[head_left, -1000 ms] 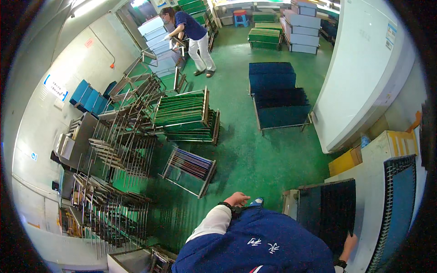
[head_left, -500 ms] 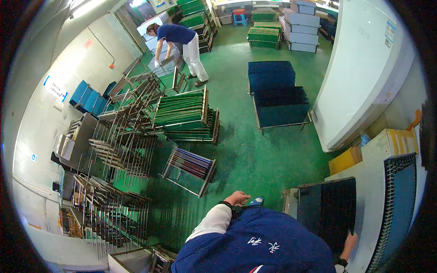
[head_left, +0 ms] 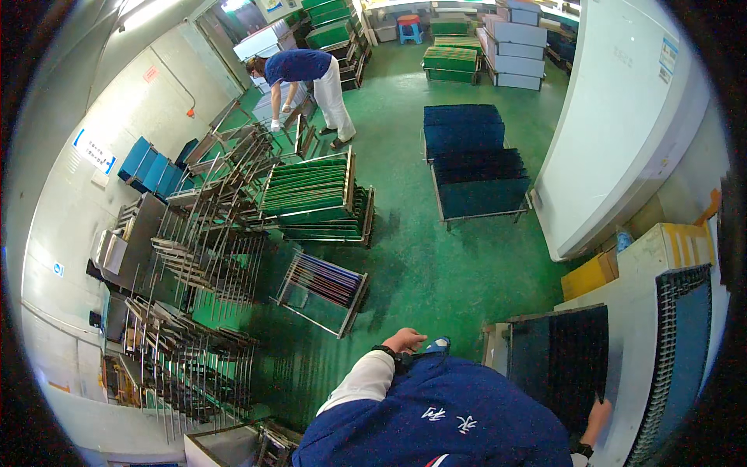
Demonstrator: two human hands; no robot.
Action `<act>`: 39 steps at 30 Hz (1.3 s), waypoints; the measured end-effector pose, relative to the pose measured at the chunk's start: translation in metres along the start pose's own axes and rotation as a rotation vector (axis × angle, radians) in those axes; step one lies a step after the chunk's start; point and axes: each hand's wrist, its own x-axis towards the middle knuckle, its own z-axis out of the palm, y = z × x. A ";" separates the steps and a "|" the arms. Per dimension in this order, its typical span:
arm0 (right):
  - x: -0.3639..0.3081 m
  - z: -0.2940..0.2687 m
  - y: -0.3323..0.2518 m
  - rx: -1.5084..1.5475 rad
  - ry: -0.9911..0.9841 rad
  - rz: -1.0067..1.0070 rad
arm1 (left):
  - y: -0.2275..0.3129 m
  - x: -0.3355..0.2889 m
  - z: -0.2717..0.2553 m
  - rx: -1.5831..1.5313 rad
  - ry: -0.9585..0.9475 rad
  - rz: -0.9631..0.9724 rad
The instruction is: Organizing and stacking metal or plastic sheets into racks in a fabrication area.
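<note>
My left hand [head_left: 405, 340] is beside my body at the lower middle, above the green floor. Its fingers are curled together, and nothing shows in them. At the lower right, my right hand [head_left: 597, 420] is at the lower right edge of a dark panel [head_left: 578, 362]. The thumb side of that hand lies along the edge, and its other fingers are partly hidden. This panel belongs to a set of dark blue-black panels standing close together. A lighter dark panel [head_left: 529, 354] stands at their left side.
A wire rack with thin boards [head_left: 323, 292] stands on the floor left of me. Behind it are racks of green boards [head_left: 307, 187] and stacked metal frames [head_left: 206, 257]. Racks of dark blue panels [head_left: 478, 175] stand ahead. A person [head_left: 307, 74] bends over at the far left.
The person at the far left has bent lower, and the grey board in their hands no longer shows. My own two hands have hardly moved.
</note>
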 end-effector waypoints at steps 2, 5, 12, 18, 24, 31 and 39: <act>0.004 0.005 0.010 -0.005 0.011 0.034 | 0.002 0.002 0.001 0.047 -0.007 -0.014; 0.002 0.004 0.008 -0.024 0.009 0.004 | 0.005 -0.002 0.001 0.035 -0.013 -0.014; -0.004 0.002 0.008 0.064 0.053 -0.075 | 0.012 -0.004 0.004 -0.024 -0.019 -0.030; -0.004 -0.001 0.002 0.027 0.026 -0.023 | 0.003 0.005 0.002 -0.055 -0.031 -0.007; -0.004 0.006 0.009 0.018 0.057 -0.043 | 0.005 0.005 0.003 -0.035 -0.018 -0.010; -0.018 -0.013 -0.017 -0.038 0.134 -0.050 | 0.011 -0.009 0.003 0.027 -0.005 -0.033; -0.039 -0.026 -0.027 0.219 0.065 -0.196 | 0.007 -0.013 -0.001 0.013 -0.027 -0.030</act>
